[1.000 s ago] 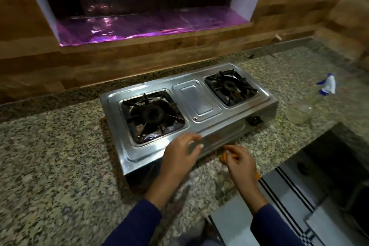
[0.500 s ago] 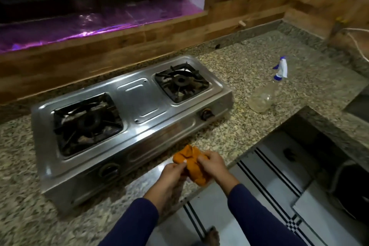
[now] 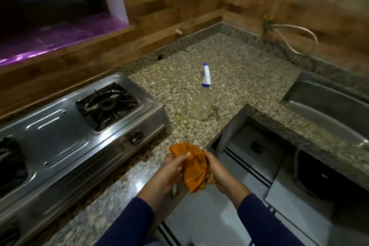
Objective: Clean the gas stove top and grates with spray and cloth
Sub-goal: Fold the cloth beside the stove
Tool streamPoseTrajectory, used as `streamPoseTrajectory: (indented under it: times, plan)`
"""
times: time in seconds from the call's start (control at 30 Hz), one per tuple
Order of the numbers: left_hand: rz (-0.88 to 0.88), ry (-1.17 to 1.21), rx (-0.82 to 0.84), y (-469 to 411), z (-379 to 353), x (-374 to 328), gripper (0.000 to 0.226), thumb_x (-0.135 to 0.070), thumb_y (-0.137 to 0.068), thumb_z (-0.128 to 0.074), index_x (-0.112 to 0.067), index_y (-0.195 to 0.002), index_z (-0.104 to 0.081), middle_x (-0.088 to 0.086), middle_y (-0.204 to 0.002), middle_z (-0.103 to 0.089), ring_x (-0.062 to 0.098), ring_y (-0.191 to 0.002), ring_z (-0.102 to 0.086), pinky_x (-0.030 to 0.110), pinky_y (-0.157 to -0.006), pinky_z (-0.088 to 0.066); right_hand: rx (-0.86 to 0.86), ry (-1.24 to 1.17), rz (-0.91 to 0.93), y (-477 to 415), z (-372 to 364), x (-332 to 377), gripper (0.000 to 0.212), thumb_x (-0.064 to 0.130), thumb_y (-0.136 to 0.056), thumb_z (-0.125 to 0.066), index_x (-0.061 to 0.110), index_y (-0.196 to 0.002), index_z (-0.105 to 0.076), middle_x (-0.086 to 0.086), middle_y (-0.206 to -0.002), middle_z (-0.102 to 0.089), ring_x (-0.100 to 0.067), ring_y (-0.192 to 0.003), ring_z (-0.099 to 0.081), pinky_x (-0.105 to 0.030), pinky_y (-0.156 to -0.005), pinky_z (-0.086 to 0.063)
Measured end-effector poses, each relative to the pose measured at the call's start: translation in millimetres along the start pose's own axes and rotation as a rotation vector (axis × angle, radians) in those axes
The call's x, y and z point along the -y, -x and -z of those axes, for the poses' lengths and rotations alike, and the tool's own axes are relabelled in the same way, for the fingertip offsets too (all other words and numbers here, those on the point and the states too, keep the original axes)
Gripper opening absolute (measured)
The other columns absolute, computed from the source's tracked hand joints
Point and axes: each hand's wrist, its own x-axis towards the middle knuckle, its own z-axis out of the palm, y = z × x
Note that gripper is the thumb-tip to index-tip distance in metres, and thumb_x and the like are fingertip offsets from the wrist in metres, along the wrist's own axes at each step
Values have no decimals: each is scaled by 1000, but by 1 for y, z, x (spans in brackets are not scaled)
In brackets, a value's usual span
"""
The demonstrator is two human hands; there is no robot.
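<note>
1. Head view looks down on a speckled granite counter (image 3: 235,78) that turns a corner along a wood-panelled wall (image 3: 175,0).
2. Both hands meet over the counter's front edge, holding a crumpled orange cloth (image 3: 194,168) between them.
3. Left hand (image 3: 169,171) grips the cloth's left side, thumb pressed across the top of the fabric, fingers curled under it.
4. Right hand (image 3: 218,175) cups the cloth from the right, fingers folded around the fabric; the fingertips are hidden behind it.
5. Dark blue sleeves (image 3: 265,223) cover both forearms.
6. Steel stove (image 3: 65,136) sits on the counter to the left of the hands, running out of the picture at the left edge.
7. Its right burner carries a black grate (image 3: 107,104); the left burner (image 3: 11,164) is cut off by the picture's edge and mostly dark.
8. A round knob (image 3: 136,137) shows on the stove's front face, near the cloth.
9. A clear spray bottle (image 3: 201,104) with a white and blue head stands upright on the counter, beyond the hands and apart from the stove's right end.
10. Nothing lies between the hands and the bottle but bare granite.
11. A steel sink (image 3: 327,106) is set into the counter at the far right.
12. A pale hose (image 3: 299,34) loops against the wall behind the sink.
13. A purple-lined window sill (image 3: 60,36) sits above the stove.
14. Below the counter's edge lies a pale floor with dark stripes (image 3: 251,168).
</note>
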Motion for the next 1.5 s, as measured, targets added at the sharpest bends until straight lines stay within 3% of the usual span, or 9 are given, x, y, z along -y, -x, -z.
streamPoseTrajectory:
  times: [0.2, 0.4, 0.53, 0.73, 0.83, 0.93, 1.03, 1.3, 1.5]
  plan:
    - [-151, -82, -174, -45, -38, -23, 39, -11, -91, -62, -19, -123, -41, 11, -114, -61, 24, -96, -64, 39, -75, -56, -153, 339, 97, -45, 57, 39, 47, 59, -94, -45, 24, -78, -72, 4, -81, -69, -19, -80, -66, -32, -79, -51]
    - [-280, -17, -167, -93, -42, -72, 57, -16, -88, -69, -25, -136, -39, 11, -121, -62, 25, -97, -66, 30, -65, -58, -294, 397, 369, -105, 71, 126, 55, 37, -88, -70, 19, -133, -46, -1, -119, -57, -15, -99, -58, -26, -73, -50]
    - [-304, 5, -225, -129, -49, -96, 54, -10, -90, -66, -21, -134, -38, 14, -115, -63, 25, -90, -67, 27, -57, -56, -282, 465, 374, -155, 60, 166, 86, 42, -83, -74, 25, -151, -25, -7, -149, -29, -29, -134, -38, -47, -107, -42]
    - [-357, -33, -284, -173, -64, -113, 44, -6, -96, -57, -17, -135, -39, 12, -118, -61, 15, -88, -63, 25, -65, -50, -270, 215, 482, -181, 70, 177, 49, 27, -92, -66, 14, -136, -49, 4, -122, -54, -18, -118, -51, -10, -80, -40]
    - [-354, -46, -216, -191, -89, -119, 45, -8, -97, -55, -22, -136, -37, 9, -119, -60, 16, -94, -63, 29, -74, -51, -414, -48, 501, -174, 107, 168, 36, 24, -94, -64, 14, -128, -54, 10, -103, -60, -15, -105, -60, -7, -71, -44]
    - [-327, -53, -110, -210, -132, -115, 45, -9, -98, -53, -26, -136, -36, 10, -128, -59, 24, -107, -62, 44, -91, -52, -582, -150, 548, -154, 170, 154, 38, 28, -95, -63, 12, -128, -56, -2, -116, -67, -12, -108, -63, -24, -88, -50]
    - [-281, -110, 43, -230, -202, -95, 44, -11, -99, -53, -34, -133, -38, 7, -131, -59, 28, -114, -61, 56, -97, -49, -742, -172, 609, -115, 251, 143, 40, 26, -96, -61, 9, -132, -54, -3, -122, -65, -10, -110, -62, -13, -87, -49]
    - [-155, -415, 507, -241, -453, 24, 54, -16, -97, -57, -33, -142, -33, 4, -131, -60, 20, -113, -61, 37, -91, -53, -1208, -219, 521, -8, 476, 48, 14, 30, -90, -67, 23, -102, -62, 1, -89, -65, -8, -84, -62, -25, -77, -47]
    - [1, -459, 593, -240, -555, 78, 41, -14, -96, -58, -37, -127, -45, 2, -119, -67, 23, -106, -66, 44, -87, -56, -1265, -148, 479, 29, 554, 3, 24, 32, -91, -67, 32, -113, -58, 2, -108, -65, -11, -105, -61, -27, -87, -48]
